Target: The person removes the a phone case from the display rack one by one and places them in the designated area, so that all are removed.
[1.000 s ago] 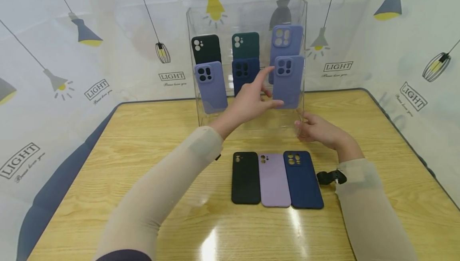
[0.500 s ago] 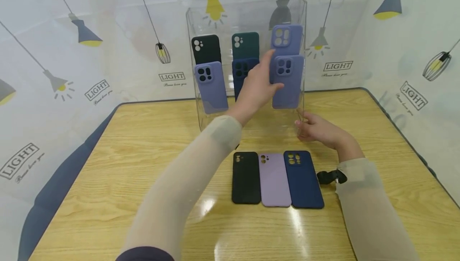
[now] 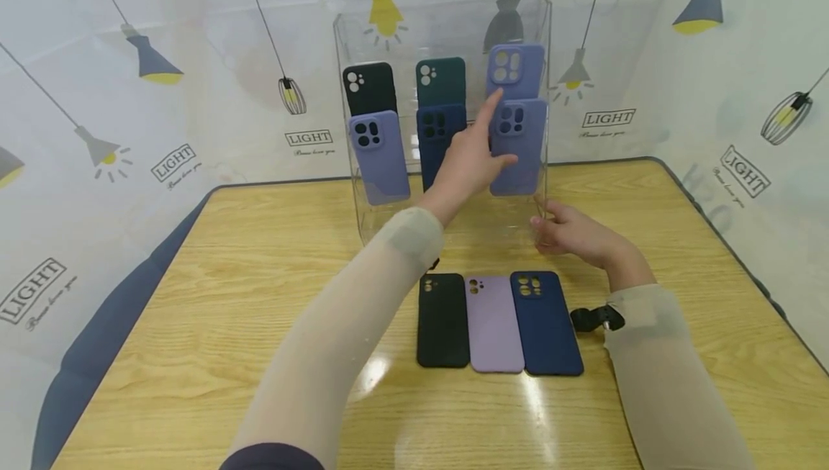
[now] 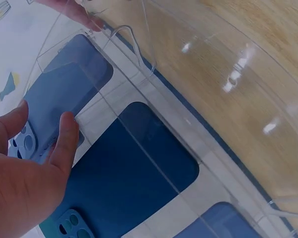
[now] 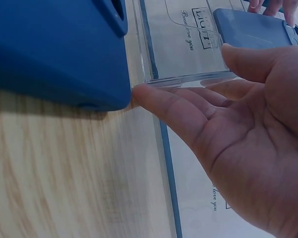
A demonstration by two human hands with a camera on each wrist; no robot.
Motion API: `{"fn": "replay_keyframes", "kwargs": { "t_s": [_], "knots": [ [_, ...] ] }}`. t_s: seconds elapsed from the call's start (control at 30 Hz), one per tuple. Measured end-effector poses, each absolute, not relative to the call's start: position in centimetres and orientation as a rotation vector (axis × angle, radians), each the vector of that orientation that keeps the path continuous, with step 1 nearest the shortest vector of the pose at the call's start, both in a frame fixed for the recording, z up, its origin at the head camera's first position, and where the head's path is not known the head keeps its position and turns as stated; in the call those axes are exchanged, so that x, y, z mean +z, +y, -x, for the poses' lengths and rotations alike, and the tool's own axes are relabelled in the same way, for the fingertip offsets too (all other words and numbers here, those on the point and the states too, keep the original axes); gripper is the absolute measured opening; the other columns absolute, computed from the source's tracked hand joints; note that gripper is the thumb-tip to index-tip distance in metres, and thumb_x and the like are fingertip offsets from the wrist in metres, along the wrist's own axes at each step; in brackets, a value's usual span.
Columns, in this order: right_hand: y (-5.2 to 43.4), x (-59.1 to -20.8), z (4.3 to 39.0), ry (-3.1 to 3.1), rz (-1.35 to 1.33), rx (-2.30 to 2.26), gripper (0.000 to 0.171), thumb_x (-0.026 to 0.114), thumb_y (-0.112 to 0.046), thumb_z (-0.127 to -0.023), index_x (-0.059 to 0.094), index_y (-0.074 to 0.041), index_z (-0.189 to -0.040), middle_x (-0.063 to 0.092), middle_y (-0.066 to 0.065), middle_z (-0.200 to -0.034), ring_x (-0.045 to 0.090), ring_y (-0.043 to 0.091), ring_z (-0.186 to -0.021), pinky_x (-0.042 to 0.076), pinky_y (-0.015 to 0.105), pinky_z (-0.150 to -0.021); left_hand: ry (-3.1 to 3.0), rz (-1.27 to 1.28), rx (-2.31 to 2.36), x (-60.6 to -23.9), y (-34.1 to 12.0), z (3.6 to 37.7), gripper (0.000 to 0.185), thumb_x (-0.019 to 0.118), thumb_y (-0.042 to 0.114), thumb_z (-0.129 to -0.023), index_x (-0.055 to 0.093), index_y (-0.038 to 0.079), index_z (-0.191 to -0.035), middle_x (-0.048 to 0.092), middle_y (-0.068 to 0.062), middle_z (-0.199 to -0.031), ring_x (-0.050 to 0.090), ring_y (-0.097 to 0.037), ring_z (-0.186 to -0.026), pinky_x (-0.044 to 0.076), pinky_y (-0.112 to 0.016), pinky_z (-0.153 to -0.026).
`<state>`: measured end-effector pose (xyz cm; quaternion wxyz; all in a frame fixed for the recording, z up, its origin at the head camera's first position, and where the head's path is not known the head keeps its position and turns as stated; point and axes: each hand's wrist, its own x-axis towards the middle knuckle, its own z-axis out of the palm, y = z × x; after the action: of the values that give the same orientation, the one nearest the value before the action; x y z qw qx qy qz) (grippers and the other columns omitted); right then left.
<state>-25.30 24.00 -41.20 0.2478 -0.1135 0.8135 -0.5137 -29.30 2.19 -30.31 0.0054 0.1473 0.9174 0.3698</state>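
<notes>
The left hand (image 3: 469,157), fingers spread, touches the lavender case (image 3: 518,146) at 1 o'clock in the clear stand (image 3: 350,189). The right hand (image 3: 570,232), fingers straight, steadies the stand's right base edge. Bare desk (image 3: 194,297) lies at 9 o'clock. The left palm hides part of the navy case (image 3: 437,132). The backdrop reads "LIGHT" (image 3: 309,138).

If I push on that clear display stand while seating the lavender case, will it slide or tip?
Probably light: the clear display stand is thin, tall plastic on a glossy table, so it could slide or tip backward. The right hand at its lower corner likely steadies it against the left hand.
</notes>
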Motion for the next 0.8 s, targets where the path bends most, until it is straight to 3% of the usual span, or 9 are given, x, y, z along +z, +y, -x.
{"fn": "replay_keyframes", "kwargs": {
  "t_s": [0.13, 0.2, 0.43, 0.6, 0.7, 0.8],
  "knots": [
    [24.0, -41.2, 25.4, 2.220, 0.314, -1.398, 0.079, 0.045, -0.037, -0.104, -0.011, -0.018, -0.158, 0.045, 0.028, -0.131, 0.043, 0.041, -0.137, 0.046, 0.049, -0.107, 2.889, -0.484, 1.159, -30.7, 2.1, 29.4, 0.093, 0.069, 0.034, -0.091, -0.001, 0.058, -0.148, 0.056, -0.001, -0.133, 0.063, -0.015, -0.102, 0.055, -0.032, -0.075],
    [24.0, -41.2, 25.5, 2.225, 0.318, -1.394, 0.078, 0.044, -0.036, -0.105, -0.011, -0.017, -0.158, 0.042, 0.030, -0.136, 0.042, 0.043, -0.137, 0.046, 0.049, -0.106, 2.906, -0.510, 1.160, -31.0, 2.0, 29.4, 0.089, 0.067, 0.035, -0.093, 0.001, 0.057, -0.149, 0.056, -0.001, -0.133, 0.063, -0.014, -0.101, 0.055, -0.032, -0.076],
    [24.0, -41.1, 25.4, 2.225, 0.318, -1.394, 0.079, 0.044, -0.037, -0.105, -0.011, -0.017, -0.158, 0.043, 0.030, -0.131, 0.044, 0.042, -0.136, 0.046, 0.049, -0.106, 2.935, -0.570, 1.190, -32.0, 1.9, 29.3, 0.088, 0.065, 0.034, -0.095, 0.000, 0.058, -0.148, 0.052, 0.001, -0.140, 0.062, -0.014, -0.112, 0.057, -0.030, -0.080],
    [24.1, -41.2, 25.4, 2.240, 0.320, -1.381, 0.080, 0.045, -0.039, -0.104, -0.009, -0.017, -0.158, 0.035, 0.030, -0.147, 0.044, 0.043, -0.136, 0.046, 0.049, -0.106, 2.980, -0.584, 1.203, -32.3, 1.9, 29.3, 0.085, 0.064, 0.030, -0.095, 0.005, 0.057, -0.149, 0.057, 0.002, -0.126, 0.062, -0.011, -0.099, 0.055, -0.028, -0.071],
    [24.1, -41.2, 25.4, 2.241, 0.321, -1.381, 0.078, 0.044, -0.036, -0.105, -0.009, -0.017, -0.158, 0.033, 0.030, -0.150, 0.044, 0.043, -0.135, 0.046, 0.050, -0.106, 3.006, -0.588, 1.221, -32.5, 1.9, 29.3, 0.082, 0.064, 0.027, -0.096, 0.010, 0.054, -0.150, 0.057, 0.003, -0.113, 0.062, -0.009, -0.089, 0.053, -0.027, -0.065],
    [24.1, -41.3, 25.4, 2.237, 0.324, -1.386, 0.077, 0.044, -0.035, -0.105, -0.009, -0.016, -0.158, 0.031, 0.030, -0.151, 0.044, 0.043, -0.136, 0.046, 0.050, -0.106, 2.989, -0.600, 1.260, -32.8, 2.0, 29.4, 0.083, 0.065, 0.023, -0.095, 0.011, 0.055, -0.150, 0.056, 0.003, -0.110, 0.063, -0.009, -0.090, 0.053, -0.025, -0.066]
  ]
}}
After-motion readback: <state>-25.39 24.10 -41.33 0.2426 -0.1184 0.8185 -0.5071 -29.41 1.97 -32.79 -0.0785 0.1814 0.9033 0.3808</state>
